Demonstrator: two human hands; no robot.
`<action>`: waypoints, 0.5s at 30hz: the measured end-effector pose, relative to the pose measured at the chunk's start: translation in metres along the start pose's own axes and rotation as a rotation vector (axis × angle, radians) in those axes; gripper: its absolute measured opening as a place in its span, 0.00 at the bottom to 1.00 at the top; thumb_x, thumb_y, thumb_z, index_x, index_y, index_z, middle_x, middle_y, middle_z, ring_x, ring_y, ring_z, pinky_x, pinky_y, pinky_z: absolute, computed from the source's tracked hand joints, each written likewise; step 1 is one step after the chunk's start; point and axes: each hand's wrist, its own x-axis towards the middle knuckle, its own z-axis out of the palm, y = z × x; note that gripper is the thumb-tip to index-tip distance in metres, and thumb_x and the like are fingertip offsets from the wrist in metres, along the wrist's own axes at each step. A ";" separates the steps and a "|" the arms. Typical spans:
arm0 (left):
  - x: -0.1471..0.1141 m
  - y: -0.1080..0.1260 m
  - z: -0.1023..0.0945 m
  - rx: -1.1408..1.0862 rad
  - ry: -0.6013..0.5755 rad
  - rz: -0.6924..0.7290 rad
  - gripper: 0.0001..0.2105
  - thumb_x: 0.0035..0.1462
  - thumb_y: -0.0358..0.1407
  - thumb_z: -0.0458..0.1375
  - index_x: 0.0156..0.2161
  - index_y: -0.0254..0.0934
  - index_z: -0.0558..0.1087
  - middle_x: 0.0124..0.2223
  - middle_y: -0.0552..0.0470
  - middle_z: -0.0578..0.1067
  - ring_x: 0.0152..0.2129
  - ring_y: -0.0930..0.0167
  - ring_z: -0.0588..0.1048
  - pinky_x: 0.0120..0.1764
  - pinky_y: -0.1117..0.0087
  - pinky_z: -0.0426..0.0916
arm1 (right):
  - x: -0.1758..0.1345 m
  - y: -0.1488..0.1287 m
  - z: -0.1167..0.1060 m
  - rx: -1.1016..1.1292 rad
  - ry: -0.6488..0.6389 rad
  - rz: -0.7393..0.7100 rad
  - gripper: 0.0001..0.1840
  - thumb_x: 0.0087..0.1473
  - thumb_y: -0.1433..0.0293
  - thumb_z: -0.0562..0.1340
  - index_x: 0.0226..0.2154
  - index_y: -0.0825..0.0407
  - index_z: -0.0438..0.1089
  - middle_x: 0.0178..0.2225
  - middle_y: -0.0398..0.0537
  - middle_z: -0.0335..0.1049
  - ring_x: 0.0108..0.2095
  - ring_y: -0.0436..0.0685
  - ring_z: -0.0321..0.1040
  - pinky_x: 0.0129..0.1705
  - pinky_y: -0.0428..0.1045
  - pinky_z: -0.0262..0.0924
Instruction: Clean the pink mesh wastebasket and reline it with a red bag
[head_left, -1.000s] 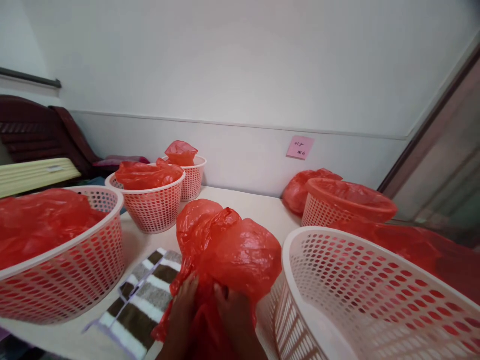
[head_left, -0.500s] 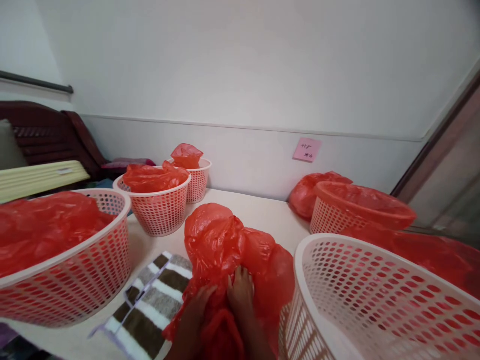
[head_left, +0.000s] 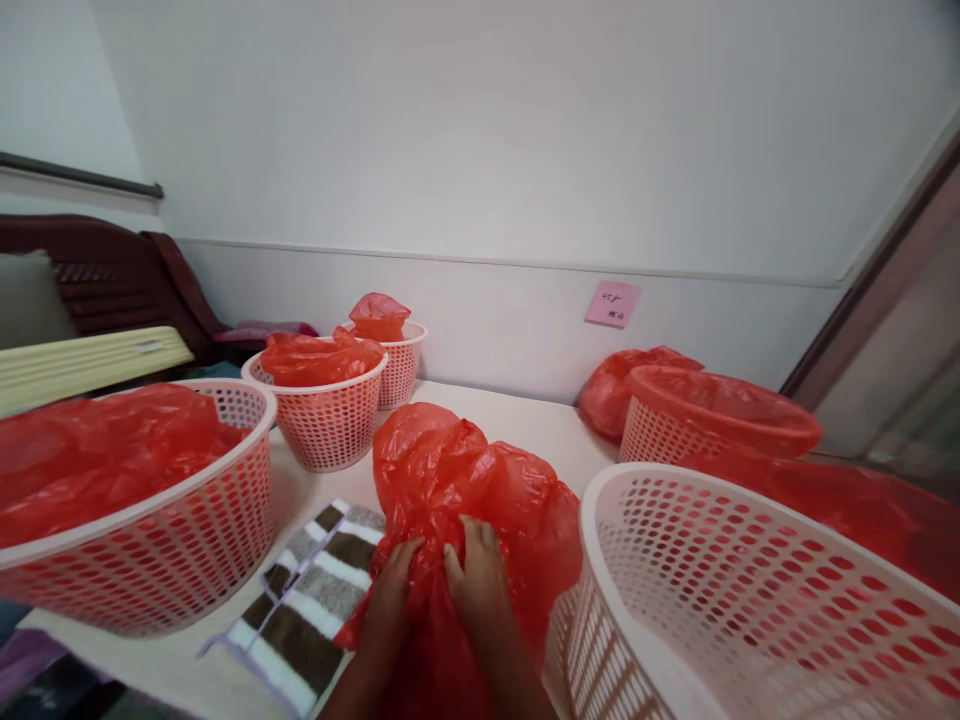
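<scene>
A puffed-up red plastic bag lies on the table in front of me, its near part drawn into folds. My left hand grips the bag's left side, fingertips bent into the film. On the other side my right hand closes on the gathered plastic, thumb toward the middle. What the bag holds cannot be made out. Left of it lies a striped brown, grey and white cloth with purple edging. Close to my right arm stands a white plastic basket with holes in its wall.
Several perforated baskets hold red bags: a large one at left, a smaller one behind it. At the right back are a red-lined basket and a red bag. A pink note is on the wall.
Both hands have shifted slightly upward and drawn the bag's near folds tighter together. The dark red opening between my arms no longer shows. The view has turned slightly left.
</scene>
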 end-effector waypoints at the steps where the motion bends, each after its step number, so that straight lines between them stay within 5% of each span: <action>1: 0.000 0.000 0.002 0.007 0.009 -0.009 0.22 0.55 0.29 0.47 0.54 0.34 0.69 0.57 0.41 0.72 0.55 0.62 0.69 0.59 0.54 0.61 | -0.007 -0.003 -0.002 0.037 0.032 -0.017 0.26 0.56 0.69 0.52 0.55 0.61 0.63 0.53 0.63 0.67 0.54 0.65 0.64 0.56 0.59 0.58; 4: 0.001 0.000 0.003 0.021 0.012 -0.005 0.24 0.53 0.29 0.47 0.56 0.33 0.68 0.58 0.41 0.70 0.57 0.63 0.67 0.61 0.56 0.58 | -0.031 -0.009 -0.012 0.076 0.059 -0.034 0.25 0.55 0.70 0.54 0.55 0.60 0.64 0.53 0.63 0.67 0.54 0.65 0.64 0.57 0.61 0.59; 9: 0.004 0.008 -0.003 0.026 -0.021 0.044 0.26 0.48 0.31 0.49 0.55 0.33 0.68 0.59 0.40 0.69 0.58 0.59 0.65 0.61 0.52 0.56 | -0.076 -0.004 -0.034 -0.024 -0.093 -0.147 0.29 0.51 0.67 0.61 0.56 0.51 0.63 0.57 0.60 0.63 0.57 0.70 0.59 0.57 0.68 0.54; 15: 0.001 0.030 -0.021 0.130 0.054 0.048 0.24 0.46 0.44 0.54 0.49 0.35 0.68 0.53 0.41 0.70 0.55 0.53 0.66 0.60 0.45 0.56 | -0.101 0.025 -0.023 -0.129 -0.129 -0.071 0.21 0.48 0.67 0.64 0.46 0.50 0.69 0.48 0.57 0.69 0.47 0.70 0.67 0.49 0.66 0.63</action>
